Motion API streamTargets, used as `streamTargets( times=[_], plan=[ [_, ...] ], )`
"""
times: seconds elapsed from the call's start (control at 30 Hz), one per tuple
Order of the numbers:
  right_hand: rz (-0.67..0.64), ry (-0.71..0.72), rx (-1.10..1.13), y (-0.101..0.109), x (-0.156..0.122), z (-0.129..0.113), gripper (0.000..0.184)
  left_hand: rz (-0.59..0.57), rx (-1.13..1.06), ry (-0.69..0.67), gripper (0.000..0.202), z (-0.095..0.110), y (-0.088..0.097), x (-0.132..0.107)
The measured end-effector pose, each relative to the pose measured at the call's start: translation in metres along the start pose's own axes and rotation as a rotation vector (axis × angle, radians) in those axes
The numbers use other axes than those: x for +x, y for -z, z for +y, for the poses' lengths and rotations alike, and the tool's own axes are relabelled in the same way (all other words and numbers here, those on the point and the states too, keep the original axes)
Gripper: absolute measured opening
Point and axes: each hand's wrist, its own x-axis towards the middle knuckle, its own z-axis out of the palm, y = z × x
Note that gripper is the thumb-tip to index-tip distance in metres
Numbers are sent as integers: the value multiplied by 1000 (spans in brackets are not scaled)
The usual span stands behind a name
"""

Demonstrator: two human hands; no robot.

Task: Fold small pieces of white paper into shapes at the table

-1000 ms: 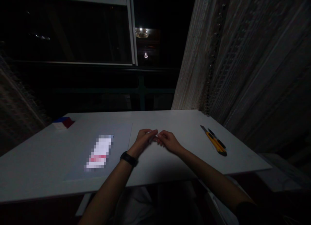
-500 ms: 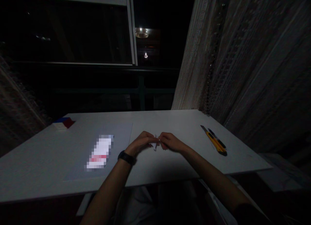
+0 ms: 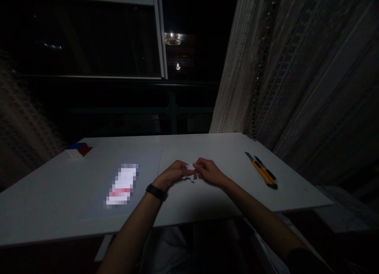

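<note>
A small piece of white folded paper (image 3: 190, 167) is held between my two hands, above the middle of the white table (image 3: 207, 147). My left hand (image 3: 174, 173) is closed on its left side, with a dark band on the wrist. My right hand (image 3: 209, 171) pinches the paper's right side, its fingertips almost meeting those of the left. Fingers cover much of the paper, so its full shape is hidden. A jagged lower edge shows beneath the left fingers.
Left of my hands, a bright blurred-out screen (image 3: 122, 185) lies on a pale sheet (image 3: 149, 165). A colored puzzle cube (image 3: 78, 149) sits at the far left. On the right lie a yellow utility knife (image 3: 262, 172) and a dark pen (image 3: 265, 167). Curtains (image 3: 233, 68) hang behind.
My fingers have shifted slightly around the paper, and it has turned, so a different outline shows. Both hands stay in nearly the same place.
</note>
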Motion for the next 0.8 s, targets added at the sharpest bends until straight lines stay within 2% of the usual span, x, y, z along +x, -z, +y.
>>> streamTargets(
  times=[0.37,0.5,0.67,0.8],
  plan=[
    [4,108,-254,3,-1,1,20,-73,-52,-5,28,1,1,1],
    [-26,150,-357,5,-2,2,16,-4,17,-5,27,1,2,3],
    [7,187,-573,4,-3,3,15,105,225,-43,34,-4,1,6],
    [21,183,-579,3,-3,3,17,106,271,-102,42,-6,1,7]
  ],
)
